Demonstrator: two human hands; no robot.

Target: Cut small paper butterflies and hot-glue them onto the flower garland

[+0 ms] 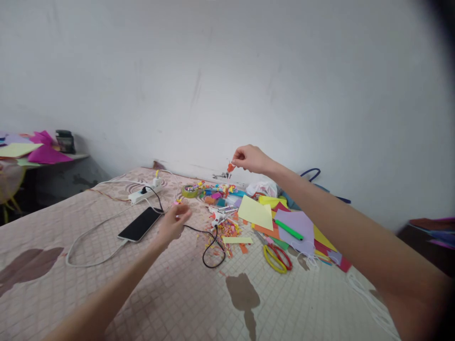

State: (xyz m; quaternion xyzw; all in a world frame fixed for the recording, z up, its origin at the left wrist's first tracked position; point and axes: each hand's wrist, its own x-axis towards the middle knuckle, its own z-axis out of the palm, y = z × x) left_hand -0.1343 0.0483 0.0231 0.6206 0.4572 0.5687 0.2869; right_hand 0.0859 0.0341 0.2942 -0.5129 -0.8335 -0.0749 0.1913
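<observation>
My right hand [250, 158] is raised in front of the wall, thumb and fingers pinched on a small orange-red paper piece [231, 167]. Thin, light strands seem to hang beneath it, too fine to make out. Lower and to the left, my left hand [174, 225] hovers over the bed cover, fingers loosely curled and thumb apart. A tiny pink and yellow piece [178, 202] shows just beyond its fingertips; whether they touch is unclear. Between the hands lies a white glue gun [217, 218] with a black cord, among colourful paper scraps [230, 230].
Left of my left hand lie a phone [140, 225] on a white cable and a power strip [145, 193]. Green tape [189, 191] sits behind. Scissors [277, 258], a green cutter-like tool [288, 229] and coloured sheets [256, 212] spread under my right forearm.
</observation>
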